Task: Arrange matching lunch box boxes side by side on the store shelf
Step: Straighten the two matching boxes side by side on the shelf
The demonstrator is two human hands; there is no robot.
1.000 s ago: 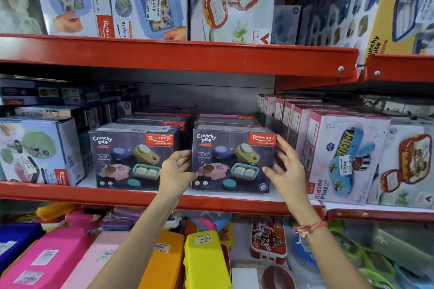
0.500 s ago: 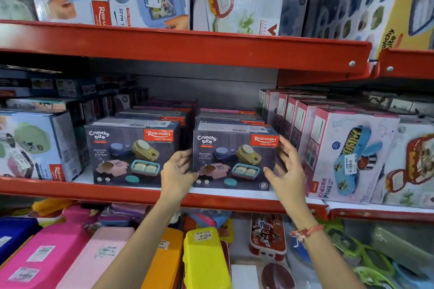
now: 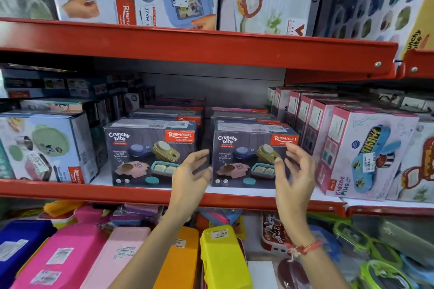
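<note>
Two matching dark purple "Crunchy bite" lunch box boxes stand side by side on the middle red shelf, with more of the same stacked behind them. The left box stands free. The right box stands at the shelf front. My left hand hovers at that box's left edge, fingers spread, off the cardboard. My right hand floats in front of its right edge, fingers apart and empty.
A light blue box stands left of the pair and pink "Kidzee Plus" boxes crowd the right. The upper red shelf overhangs closely. Below, coloured plastic lunch boxes fill the lower shelf.
Both hands held the right box by its sides; now they have let go and drawn back a little toward me. The box stays beside its twin.
</note>
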